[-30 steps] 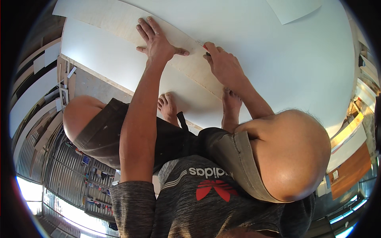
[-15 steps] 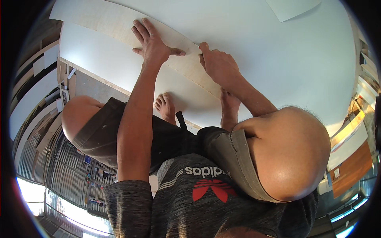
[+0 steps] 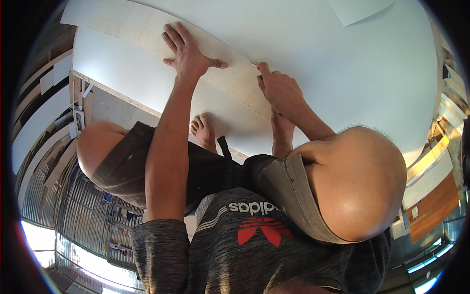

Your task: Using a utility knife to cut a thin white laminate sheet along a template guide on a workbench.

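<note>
Plainly, the left hand [image 3: 192,60] rests, fingers spread, on the pale strip [image 3: 235,82] over the white sheet [image 3: 352,83]; the right hand [image 3: 283,90] grips a mostly hidden red tool [image 3: 258,67] at the strip's edge. With too light a press, the strip could slip.

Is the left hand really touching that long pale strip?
Touching. The head view shows the left hand spread out on the pale strip, its thumb resting against the surface.
</note>
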`<state>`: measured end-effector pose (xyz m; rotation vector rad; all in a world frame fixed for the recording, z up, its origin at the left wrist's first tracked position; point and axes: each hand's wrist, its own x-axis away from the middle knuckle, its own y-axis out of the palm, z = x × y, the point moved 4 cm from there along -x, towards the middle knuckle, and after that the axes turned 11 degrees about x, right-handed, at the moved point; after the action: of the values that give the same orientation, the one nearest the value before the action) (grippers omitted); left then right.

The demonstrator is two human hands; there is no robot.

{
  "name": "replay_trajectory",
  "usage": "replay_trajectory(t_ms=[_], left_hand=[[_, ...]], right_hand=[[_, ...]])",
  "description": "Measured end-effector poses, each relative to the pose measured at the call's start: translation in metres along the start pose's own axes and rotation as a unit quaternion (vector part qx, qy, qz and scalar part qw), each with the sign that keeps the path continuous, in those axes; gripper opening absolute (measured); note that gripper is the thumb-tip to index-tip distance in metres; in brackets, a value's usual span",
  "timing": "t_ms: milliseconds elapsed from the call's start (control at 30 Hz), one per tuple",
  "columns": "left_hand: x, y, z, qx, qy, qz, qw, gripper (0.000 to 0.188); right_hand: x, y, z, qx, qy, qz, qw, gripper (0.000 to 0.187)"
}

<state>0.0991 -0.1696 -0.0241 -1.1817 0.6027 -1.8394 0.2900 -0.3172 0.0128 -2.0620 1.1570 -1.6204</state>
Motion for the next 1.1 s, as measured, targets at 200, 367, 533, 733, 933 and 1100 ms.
replay_trajectory(t_ms=[200,367,533,733,933,1100], left_hand=[[0.001,-0.004,0.008,-0.003,-0.023,-0.027,0.999,0.172],[-0.002,-0.001,0.001,-0.005,-0.017,-0.016,1.000,0.181],[0.000,-0.002,0.001,-0.003,-0.015,-0.013,1.000,0.181],[-0.003,0.001,0.002,0.004,-0.005,-0.004,1.000,0.182],[0.000,0.002,0.002,0.002,-0.006,-0.014,1.000,0.182],[0.002,0.000,-0.002,-0.009,-0.004,-0.009,1.000,0.181]], right_hand=[[-0.012,-0.023,-0.013,-0.043,-0.005,0.022,0.999,0.031],[-0.032,-0.027,-0.022,-0.035,-0.024,0.013,0.999,0.032],[-0.036,-0.028,-0.031,-0.033,-0.031,0.010,0.999,0.028],[-0.038,-0.030,-0.035,-0.022,-0.024,-0.001,0.999,0.029],[-0.025,-0.017,-0.025,-0.022,-0.017,-0.014,1.000,0.029],[-0.002,-0.003,-0.011,0.017,0.047,-0.074,0.996,0.028]])
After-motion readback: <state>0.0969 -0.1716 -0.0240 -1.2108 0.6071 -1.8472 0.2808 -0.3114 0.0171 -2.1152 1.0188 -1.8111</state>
